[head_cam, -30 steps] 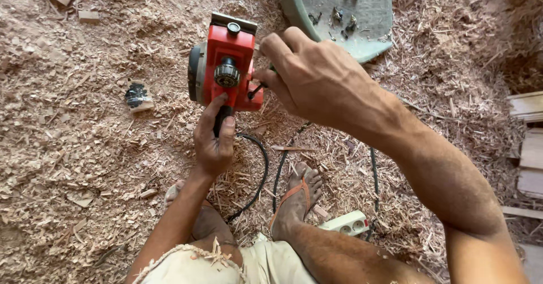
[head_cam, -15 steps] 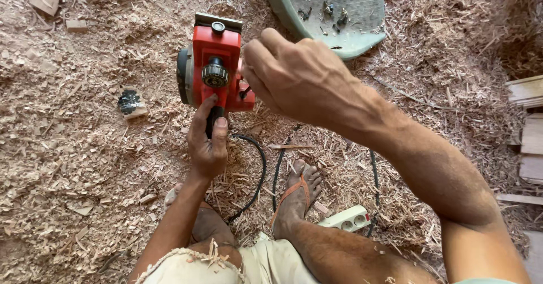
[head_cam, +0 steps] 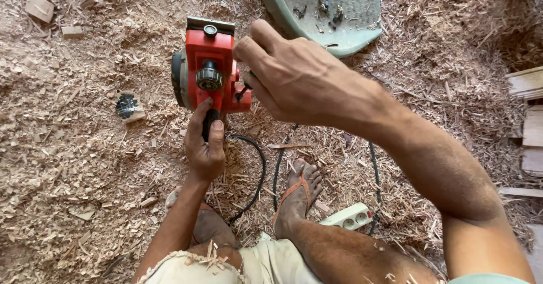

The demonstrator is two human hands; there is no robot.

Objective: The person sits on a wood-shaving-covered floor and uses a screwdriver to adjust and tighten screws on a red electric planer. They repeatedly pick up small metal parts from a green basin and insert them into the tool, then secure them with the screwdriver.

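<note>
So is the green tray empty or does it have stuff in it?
Not empty. The green tray holds a few small dark metal bits near its middle, plus some wood shavings.

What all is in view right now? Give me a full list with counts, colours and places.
power planer: one, red and black, on the floor at upper centre
cord: one, black, looping from the planer toward the feet
power strip: one, white, on the floor by the right foot
plastic seat: one, pale green, top edge, with small dark bits on it
wood offcuts: a few, tan, upper left
planks: several, pale, right edge
wood shavings: tan, all over the floor
sandal: one seen, orange strap, on the right foot
left hand: gripping the planer's handle
right hand: at the planer's right side
</note>
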